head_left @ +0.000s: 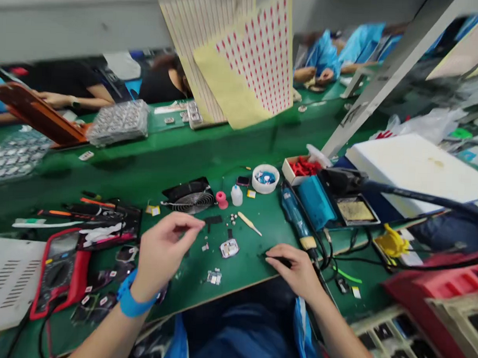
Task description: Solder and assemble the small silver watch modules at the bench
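My left hand (169, 245), a blue band at its wrist, is raised over the mat with thumb and forefinger pinched together. At its fingertips shows a flat black piece (213, 220); whether it is held or lies behind them I cannot tell. My right hand (293, 264) is closed in a pinch low over the mat, with a small dark thing (263, 255) at its fingertips, too blurred to name. Between the hands lies a small white device with bare electronics (229, 248). Closer to me is a small circuit board (214, 277).
A cream-handled screwdriver (249, 222), white bottle (236, 195) and round white tub (265, 179) lie ahead. An electric screwdriver (298, 215) and soldering stand (316, 202) are right; a red multimeter (59, 272) is left. Other people work beyond the green ledge (224, 142).
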Action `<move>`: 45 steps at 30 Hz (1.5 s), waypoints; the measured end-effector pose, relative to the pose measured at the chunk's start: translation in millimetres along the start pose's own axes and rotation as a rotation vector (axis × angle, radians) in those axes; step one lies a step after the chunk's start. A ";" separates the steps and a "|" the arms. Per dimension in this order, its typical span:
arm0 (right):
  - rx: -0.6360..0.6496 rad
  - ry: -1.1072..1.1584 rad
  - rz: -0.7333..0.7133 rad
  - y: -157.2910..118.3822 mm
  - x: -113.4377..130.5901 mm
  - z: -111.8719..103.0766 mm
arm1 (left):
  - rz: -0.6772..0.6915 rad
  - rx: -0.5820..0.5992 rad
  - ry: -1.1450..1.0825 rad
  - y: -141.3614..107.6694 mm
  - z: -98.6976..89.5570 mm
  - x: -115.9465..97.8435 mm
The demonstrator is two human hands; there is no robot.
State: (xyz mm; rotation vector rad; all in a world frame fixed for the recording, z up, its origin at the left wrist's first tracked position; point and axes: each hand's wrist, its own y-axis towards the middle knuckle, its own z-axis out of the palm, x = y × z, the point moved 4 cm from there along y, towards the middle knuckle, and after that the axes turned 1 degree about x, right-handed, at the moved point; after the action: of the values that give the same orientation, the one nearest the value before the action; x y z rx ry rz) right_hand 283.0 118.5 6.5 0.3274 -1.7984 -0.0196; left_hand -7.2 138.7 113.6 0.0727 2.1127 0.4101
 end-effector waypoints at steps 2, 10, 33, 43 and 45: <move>-0.003 0.022 0.042 -4.9 0.5 2.9 | -0.119 0.139 -0.053 -42.6 13.5 19.2; 0.213 0.339 0.159 -16.3 16.0 65.9 | -0.415 0.216 -0.067 -128.8 31.3 56.0; 0.140 0.286 0.248 -18.2 16.9 76.8 | -0.059 0.125 0.258 -136.1 32.5 55.2; 0.112 0.191 0.270 -36.8 14.1 61.7 | 0.348 0.401 0.284 -136.2 47.4 47.7; 0.089 0.211 0.286 -43.0 14.2 62.8 | 0.374 0.395 0.290 -136.0 47.1 49.0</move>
State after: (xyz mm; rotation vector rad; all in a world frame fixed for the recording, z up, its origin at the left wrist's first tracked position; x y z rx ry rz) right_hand 229.1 64.0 -4.0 0.1275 -1.6238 0.2877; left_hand 19.6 33.2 7.4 0.6809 2.4459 0.2223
